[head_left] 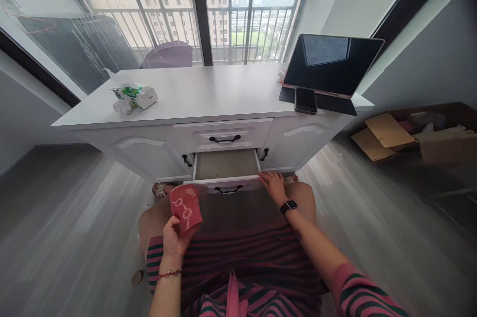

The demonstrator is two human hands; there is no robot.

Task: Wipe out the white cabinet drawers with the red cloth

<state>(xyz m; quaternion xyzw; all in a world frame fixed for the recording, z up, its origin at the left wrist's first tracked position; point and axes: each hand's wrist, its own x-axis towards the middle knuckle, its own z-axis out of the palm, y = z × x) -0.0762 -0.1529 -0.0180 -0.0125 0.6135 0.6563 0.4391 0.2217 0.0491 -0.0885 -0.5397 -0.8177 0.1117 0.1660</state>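
Note:
My left hand (176,238) is closed around the lower end of a red cloth (185,208) with white lettering and line patterns, held up over my lap. The cloth looks folded or doubled. Just beyond it, a white drawer (222,180) is pulled out from the cabinet, its pale bottom visible. My right hand (273,186) has its fingers hooked over the right corner of the drawer front, and a dark watch sits on that wrist. A black handle (228,189) is fixed to the drawer front.
On the white cabinet (208,91) stand a tissue pack (137,97), a tablet (331,66) and a phone (305,101). A shut upper drawer (223,137) is above the open one. Cardboard boxes (391,135) lie to the right. A small round object (137,277) is on the floor.

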